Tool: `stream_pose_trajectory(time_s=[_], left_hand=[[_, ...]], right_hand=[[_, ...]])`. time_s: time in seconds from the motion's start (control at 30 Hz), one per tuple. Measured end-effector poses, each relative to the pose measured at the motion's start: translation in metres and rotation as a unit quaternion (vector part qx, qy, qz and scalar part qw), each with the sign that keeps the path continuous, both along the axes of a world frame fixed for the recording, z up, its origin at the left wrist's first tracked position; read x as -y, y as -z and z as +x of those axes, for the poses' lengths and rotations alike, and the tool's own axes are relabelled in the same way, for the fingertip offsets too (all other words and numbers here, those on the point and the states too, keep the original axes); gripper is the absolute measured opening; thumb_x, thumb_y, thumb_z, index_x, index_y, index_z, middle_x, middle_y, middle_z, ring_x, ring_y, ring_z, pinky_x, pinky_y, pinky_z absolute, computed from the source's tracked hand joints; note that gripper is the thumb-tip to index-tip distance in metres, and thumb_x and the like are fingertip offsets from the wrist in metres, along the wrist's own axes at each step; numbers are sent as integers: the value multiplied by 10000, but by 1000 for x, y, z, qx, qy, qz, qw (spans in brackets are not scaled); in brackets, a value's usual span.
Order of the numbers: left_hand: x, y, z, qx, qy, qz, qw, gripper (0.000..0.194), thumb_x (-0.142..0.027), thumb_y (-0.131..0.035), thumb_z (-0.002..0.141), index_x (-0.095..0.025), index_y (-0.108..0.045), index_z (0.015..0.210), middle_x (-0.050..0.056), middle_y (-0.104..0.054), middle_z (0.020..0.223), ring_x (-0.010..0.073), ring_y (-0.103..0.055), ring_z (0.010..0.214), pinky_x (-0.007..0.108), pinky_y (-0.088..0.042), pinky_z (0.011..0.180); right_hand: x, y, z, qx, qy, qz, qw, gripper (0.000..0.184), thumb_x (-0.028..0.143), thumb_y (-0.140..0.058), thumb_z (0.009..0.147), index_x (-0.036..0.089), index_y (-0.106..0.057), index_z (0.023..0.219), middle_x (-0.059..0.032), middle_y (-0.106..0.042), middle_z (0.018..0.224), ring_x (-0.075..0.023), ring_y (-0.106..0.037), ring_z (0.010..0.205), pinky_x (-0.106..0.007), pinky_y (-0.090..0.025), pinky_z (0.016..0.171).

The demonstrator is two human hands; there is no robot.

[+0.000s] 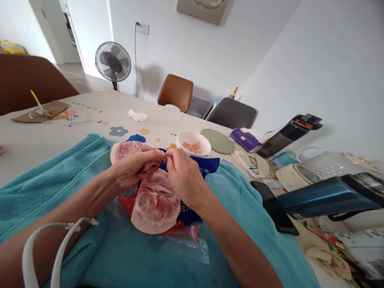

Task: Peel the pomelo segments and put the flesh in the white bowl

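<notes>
My left hand (139, 165) is closed around a small pink piece of pomelo, mostly hidden by the fingers. At its end, the fingertips of my right hand (186, 176) pinch the same piece. Below both hands lies a large cut pomelo chunk (156, 206) with pink flesh and pale rind, on a red and blue plastic bag (187, 214). Another pomelo chunk (123, 150) rests behind my left hand, partly covered by it. Beyond the right hand stands a white bowl (194, 140) holding peeled pink pulp (192, 148).
A teal towel (129, 256) spreads under the bag. To the right are a green oval mat (217, 141), a purple tissue pack (246, 139), glasses (253, 164), a phone (274, 206), a blue bottle (324, 196) and a dark bottle (282, 138). A crumpled tissue (137, 116) lies farther back.
</notes>
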State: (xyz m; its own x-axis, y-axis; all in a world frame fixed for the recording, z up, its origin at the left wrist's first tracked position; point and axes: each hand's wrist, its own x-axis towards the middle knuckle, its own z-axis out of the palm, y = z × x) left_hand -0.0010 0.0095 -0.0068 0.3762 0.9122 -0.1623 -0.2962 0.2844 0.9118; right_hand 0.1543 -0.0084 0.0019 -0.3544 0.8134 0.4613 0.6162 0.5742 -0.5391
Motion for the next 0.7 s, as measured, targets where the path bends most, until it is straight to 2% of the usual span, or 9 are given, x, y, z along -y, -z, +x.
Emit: stream_pose_trajectory(time_s=[0.1, 0.17, 0.27, 0.37, 0.43, 0.53, 0.6, 0.7], left_hand=[[-1, -2, -1, 35, 24, -47, 998, 325, -211, -714, 688, -152, -462, 491, -64, -311, 427, 29, -254, 380, 133, -105, 322], [-3, -3, -3, 49, 31, -39, 998, 363, -202, -714, 685, -151, -434, 460, -63, -296, 427, 27, -251, 380, 126, -110, 314], [-5, -3, -8, 60, 20, -12, 998, 450, -206, -707, 706, -148, -374, 409, -48, -313, 437, 23, -272, 375, 120, -144, 303], [-6, -3, -10, 53, -11, -24, 998, 408, -206, -693, 732, -141, -425, 431, -44, -338, 445, 22, -282, 360, 119, -169, 292], [-6, -5, -8, 42, -24, -23, 999, 396, -207, -690, 738, -142, -440, 439, -41, -341, 442, 28, -296, 360, 121, -176, 290], [-10, -17, -2, 21, -16, 0, 1000, 424, -207, -706, 725, -147, -412, 424, -40, -336, 443, 29, -299, 372, 132, -189, 304], [-17, -28, 4, -25, -12, 19, 999, 373, -214, -722, 714, -147, -461, 457, -50, -327, 442, 31, -283, 382, 141, -184, 320], [-37, -45, 15, -143, -9, 66, 988, 209, -256, -721, 716, -131, -620, 582, -39, -392, 456, 32, -285, 401, 154, -163, 351]], right_hand=[[1, -1, 0, -49, 4, -45, 998, 131, 200, -384, 916, 221, -481, 831, -27, -576, 738, -169, -563, 683, -328, -466, 679], [-2, -2, 1, -122, 14, -107, 987, 121, 218, -403, 911, 220, -482, 820, -8, -565, 714, -150, -568, 620, -316, -495, 624], [-9, -3, 5, -259, 2, -219, 941, 100, 241, -459, 874, 207, -507, 793, 6, -571, 714, -132, -591, 569, -290, -540, 518], [-15, -5, 10, -355, -37, -291, 888, 84, 251, -536, 821, 186, -548, 769, 17, -587, 686, -120, -599, 539, -278, -571, 475], [-20, -6, 15, -392, -45, -302, 868, 83, 248, -574, 790, 172, -568, 757, 18, -596, 663, -116, -600, 524, -274, -578, 464], [-28, -8, 28, -423, -32, -292, 857, 102, 249, -634, 750, 159, -585, 750, 9, -615, 658, -118, -615, 533, -261, -578, 457], [-35, -11, 39, -431, -15, -275, 859, 103, 244, -647, 738, 156, -594, 750, 5, -624, 655, -120, -625, 541, -256, -579, 462], [-46, -15, 56, -420, 25, -224, 879, 70, 222, -618, 746, 153, -605, 746, 12, -625, 642, -116, -630, 528, -253, -583, 482]])
